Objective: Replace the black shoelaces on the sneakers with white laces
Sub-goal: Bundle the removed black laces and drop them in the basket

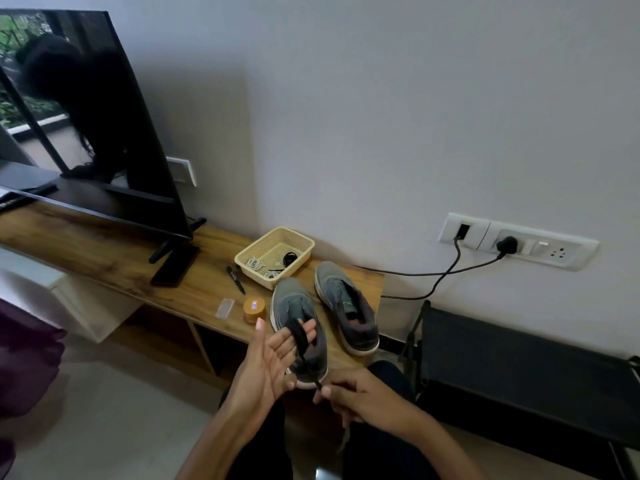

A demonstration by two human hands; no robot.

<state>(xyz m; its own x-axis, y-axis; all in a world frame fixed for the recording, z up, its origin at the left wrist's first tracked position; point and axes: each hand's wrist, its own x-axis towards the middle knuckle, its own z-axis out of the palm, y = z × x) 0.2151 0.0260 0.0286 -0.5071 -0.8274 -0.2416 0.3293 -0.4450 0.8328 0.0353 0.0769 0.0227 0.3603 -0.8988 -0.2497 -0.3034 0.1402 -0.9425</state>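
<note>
Reference item: the cream rectangular woven plastic basket (254, 273), standing on the brown wooden table (104, 258) close to the wall. Inside the basket, coiled white laces (254, 263) lie at its left end and a coiled black lace (289, 258) lies towards its right end. Two grey fabric sneakers with white soles stand side by side just in front of the basket, toes pointing towards it: the left sneaker (294, 303) is just beside its front corner and the right sneaker (346, 303) is to its front-right. A black pen (235, 278) lies just left of the basket. A round orange jar (254, 309) and a small clear plastic case (225, 308) sit further to its front-left. In front of the basket, over the heel of the left sneaker, the left hand (273, 355) is held palm-up, fingers straight and slightly apart, with a black shoelace (301, 332) looped round them. This shoelace runs down to the right hand (349, 393), where thumb and forefinger are pinched together on its free end and the remaining fingers are curled
</note>
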